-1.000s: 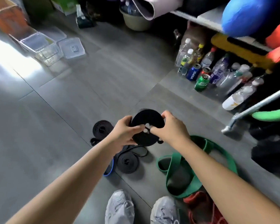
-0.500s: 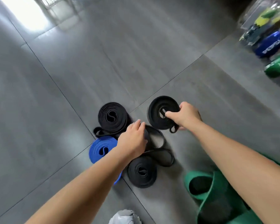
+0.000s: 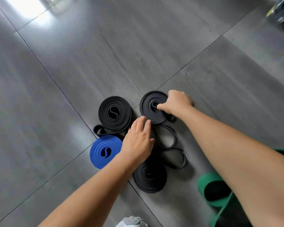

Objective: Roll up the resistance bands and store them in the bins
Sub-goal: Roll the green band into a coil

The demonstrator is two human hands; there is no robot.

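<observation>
Now, head view: rolled black band (image 3: pixel 147 112) sits lower than half a second ago, down on floor (image 3: pixel 56 79), far right of coil group. Right hand (image 3: pixel 175 102) pinches its centre. Left hand (image 3: pixel 138 140), fingers straight, lies over loose black band (image 3: pixel 175 136), fingertips at roll's edge. Blue roll (image 3: pixel 102 154) near left, green band (image 3: pixel 203 182) near right.

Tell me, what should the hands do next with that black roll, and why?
Probably the right hand should loosen its grip and leave the black roll flat on the floor: it looks set down beside another rolled black band. The left hand rests by a loose black band, not yet rolled.
</observation>
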